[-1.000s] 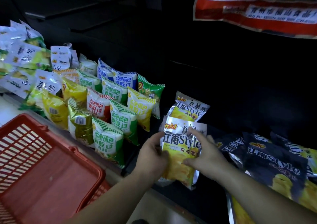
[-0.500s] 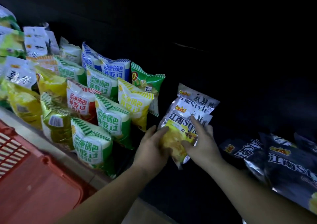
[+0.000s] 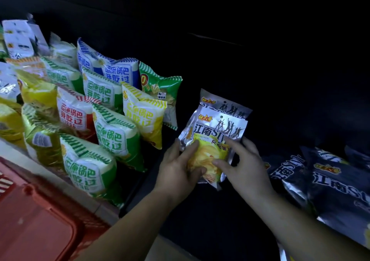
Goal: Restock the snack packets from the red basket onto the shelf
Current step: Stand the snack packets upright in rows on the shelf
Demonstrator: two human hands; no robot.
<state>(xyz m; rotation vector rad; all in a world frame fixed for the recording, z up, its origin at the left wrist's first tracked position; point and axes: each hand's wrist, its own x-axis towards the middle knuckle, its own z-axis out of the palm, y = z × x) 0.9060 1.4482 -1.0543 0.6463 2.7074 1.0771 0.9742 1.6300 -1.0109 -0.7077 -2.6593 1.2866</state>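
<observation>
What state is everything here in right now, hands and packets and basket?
Silver packet, held upright before its twin.
Left hand, gripping its lower left edge.
Right hand, holding its right side.
Striped packets, standing in rows.
Dark packets, lying flat.
Red basket, partly in view.

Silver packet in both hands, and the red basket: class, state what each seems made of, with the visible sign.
Silver packet: likely metallised foil film, glossy; it glints and creases. Red basket: probably moulded plastic, smooth sheen; uniform colour, rounded rim.
</observation>
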